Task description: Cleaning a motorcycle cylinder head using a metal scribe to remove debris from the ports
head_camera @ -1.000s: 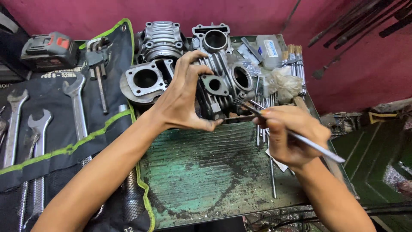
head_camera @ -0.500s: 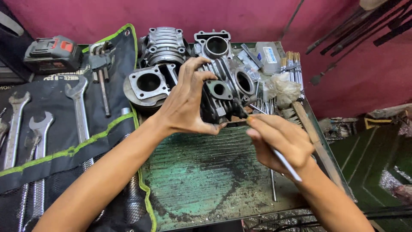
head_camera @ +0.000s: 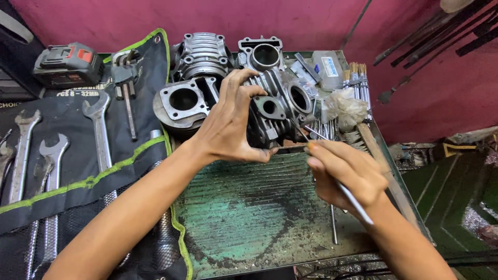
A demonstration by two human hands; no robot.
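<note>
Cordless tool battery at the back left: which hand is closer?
Left. The left hand grips the finned cylinder head mid-bench, to the right of the battery. The right hand holds a thin tool farther right still.

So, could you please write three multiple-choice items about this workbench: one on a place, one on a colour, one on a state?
1. Where do the spanners lie?
A. on the dark tool roll, at the left
B. on the floor
C. inside a drawer

2. What colour is the wall?
A. white
B. pink-red
C. blue

3. How is the finned engine part held?
A. it lies untouched
B. the left hand grips it
C. the right hand lifts it

Answers: 1 A, they rest on the roll; 2 B, plainly pink-red; 3 B, left fingers wrap it while the right hand holds a thin tool.
</note>
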